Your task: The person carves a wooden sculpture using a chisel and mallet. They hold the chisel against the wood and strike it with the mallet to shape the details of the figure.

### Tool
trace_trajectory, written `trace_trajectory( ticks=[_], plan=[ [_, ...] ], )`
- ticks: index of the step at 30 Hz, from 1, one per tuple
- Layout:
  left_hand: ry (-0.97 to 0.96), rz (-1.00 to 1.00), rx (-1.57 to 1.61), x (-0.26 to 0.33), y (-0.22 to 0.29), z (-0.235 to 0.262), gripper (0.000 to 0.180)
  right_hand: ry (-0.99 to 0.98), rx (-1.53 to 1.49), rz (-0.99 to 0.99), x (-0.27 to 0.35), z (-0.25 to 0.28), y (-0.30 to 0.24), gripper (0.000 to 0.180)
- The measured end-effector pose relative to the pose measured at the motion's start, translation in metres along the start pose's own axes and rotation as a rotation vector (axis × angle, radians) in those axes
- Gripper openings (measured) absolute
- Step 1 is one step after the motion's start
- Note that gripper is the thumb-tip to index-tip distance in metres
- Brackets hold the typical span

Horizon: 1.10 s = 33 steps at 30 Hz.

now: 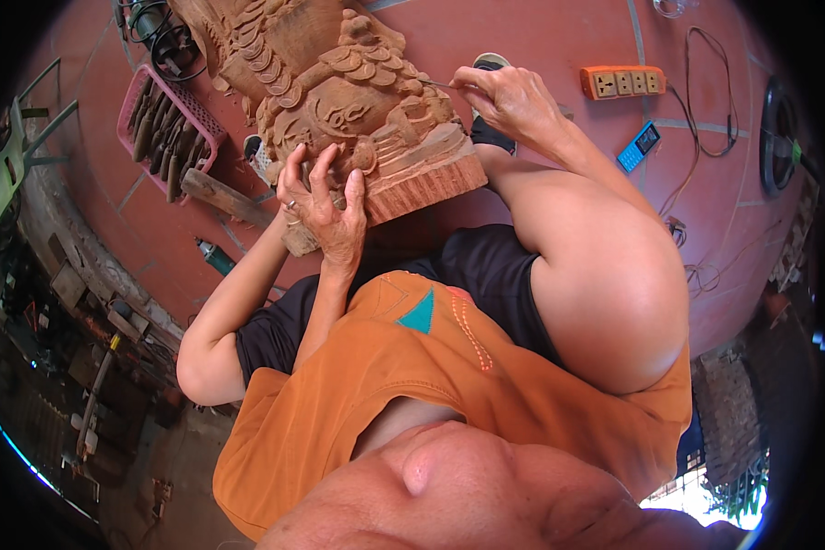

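Note:
A carved wooden block (344,110), reddish brown with coin-like discs, scales and a face-like relief, lies in front of me above my lap. My left hand (325,206) rests against its near left side, fingers spread over the carving, a ring on one finger. At the far right edge of the wood, my right hand (504,99) is closed in a pinch around a thin metal carving tool (438,84). The tool's tip meets the carved surface; its handle is mostly hidden in the fingers.
Left of the carving, a pink plastic basket (213,124) holds several wooden-handled tools, beside a wooden piece (225,197). A green power tool (215,257) lies nearer. On the right are an orange power strip (623,82) with its cable, a blue phone (638,147) and a black fan-like round object (781,137).

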<state>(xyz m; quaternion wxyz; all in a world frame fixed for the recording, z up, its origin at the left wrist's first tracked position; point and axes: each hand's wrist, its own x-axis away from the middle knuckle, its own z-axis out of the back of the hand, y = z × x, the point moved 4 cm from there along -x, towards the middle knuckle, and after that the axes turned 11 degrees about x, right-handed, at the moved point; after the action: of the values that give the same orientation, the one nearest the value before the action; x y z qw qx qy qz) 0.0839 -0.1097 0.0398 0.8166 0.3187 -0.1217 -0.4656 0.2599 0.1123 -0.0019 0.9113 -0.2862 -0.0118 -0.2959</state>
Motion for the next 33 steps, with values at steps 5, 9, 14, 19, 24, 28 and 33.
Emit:
trace_trajectory(
  ticks=[5,9,14,19,24,28,33],
  plan=[
    [0.017,0.01,-0.001,0.005,-0.002,-0.002,0.044,-0.011,0.063,0.047,-0.005,-0.002,-0.002,0.015],
    [0.005,0.0,0.005,0.0,0.001,0.0,0.044,-0.018,0.035,0.06,-0.004,0.002,0.003,0.016],
    [0.009,0.002,-0.006,0.001,0.001,0.0,0.043,0.016,-0.006,0.061,0.003,0.001,0.008,0.015],
    [0.018,0.014,0.023,0.003,-0.002,-0.002,0.043,0.018,-0.061,0.006,0.002,0.001,0.006,0.014],
    [-0.022,0.0,0.013,-0.001,0.0,0.0,0.041,0.004,-0.106,-0.002,-0.004,-0.003,-0.005,0.014],
    [0.01,0.011,0.001,0.001,-0.001,0.0,0.043,-0.01,-0.195,0.023,-0.009,-0.011,-0.001,0.016],
    [0.009,0.0,0.002,0.001,-0.001,-0.001,0.043,-0.153,-0.612,-0.105,-0.01,-0.029,0.004,0.017]
  ],
)
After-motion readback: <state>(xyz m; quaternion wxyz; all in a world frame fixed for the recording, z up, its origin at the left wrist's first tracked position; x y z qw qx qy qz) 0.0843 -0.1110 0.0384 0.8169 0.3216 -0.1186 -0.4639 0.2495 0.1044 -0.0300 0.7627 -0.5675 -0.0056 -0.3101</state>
